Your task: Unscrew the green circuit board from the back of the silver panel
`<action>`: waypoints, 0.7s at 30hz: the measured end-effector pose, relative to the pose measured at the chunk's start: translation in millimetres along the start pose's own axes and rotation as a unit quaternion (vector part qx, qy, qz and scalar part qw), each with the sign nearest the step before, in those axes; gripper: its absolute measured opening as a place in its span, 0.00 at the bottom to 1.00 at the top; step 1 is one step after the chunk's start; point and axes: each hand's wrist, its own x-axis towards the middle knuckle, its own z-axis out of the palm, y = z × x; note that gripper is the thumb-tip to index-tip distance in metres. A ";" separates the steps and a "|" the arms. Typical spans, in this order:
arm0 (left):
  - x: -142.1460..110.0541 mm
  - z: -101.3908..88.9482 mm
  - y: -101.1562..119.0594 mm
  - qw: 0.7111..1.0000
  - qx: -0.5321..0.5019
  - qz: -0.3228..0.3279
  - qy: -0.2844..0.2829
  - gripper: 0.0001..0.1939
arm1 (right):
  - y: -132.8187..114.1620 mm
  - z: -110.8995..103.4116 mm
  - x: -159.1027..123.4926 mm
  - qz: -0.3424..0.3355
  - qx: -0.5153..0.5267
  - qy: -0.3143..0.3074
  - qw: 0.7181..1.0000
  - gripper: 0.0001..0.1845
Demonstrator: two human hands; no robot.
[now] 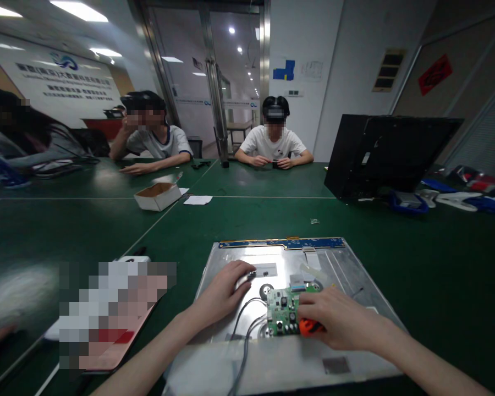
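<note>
A flat metal-backed display panel (256, 258) lies in front of me, with a blue circuit strip (313, 243) along its far edge. On the panel is a green circuit board (277, 308), with a ribbon cable above it and dark wires (247, 352) at its left. My right hand (340, 316) is closed over the board's right side, around an orange-and-black handle (311, 327); the rest of that tool is hidden. My left hand (223, 289) rests on the panel left of the board, fingers curled around a small shiny metal piece (245, 279).
Left of the panel lie a pink phone-like slab (111, 352) and blurred white items. An open white box (159, 197) and paper (198, 200) are farther back. A black monitor (379, 157) stands at right, near blue-and-white tools (457, 199). Several people sit around the green table.
</note>
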 end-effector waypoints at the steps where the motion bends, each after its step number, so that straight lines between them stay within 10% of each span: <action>1: 0.0 -0.1 0.1 1.000 -0.001 0.002 0.001 0.11 | 1.2 2.4 -0.2 0.000 0.007 0.005 1.000 0.08; 9: -0.9 -3.5 12.1 0.999 -0.007 0.023 0.031 0.09 | -2.8 4.7 -2.1 0.016 0.015 0.017 1.000 0.08; 16: -2.9 2.8 38.3 0.996 0.001 0.052 -0.076 0.18 | 2.9 12.4 0.3 -0.013 0.008 0.046 0.999 0.09; 21: -4.2 9.0 39.5 0.994 0.013 0.042 -0.100 0.24 | 8.9 0.6 -7.5 -0.052 0.028 0.205 0.977 0.07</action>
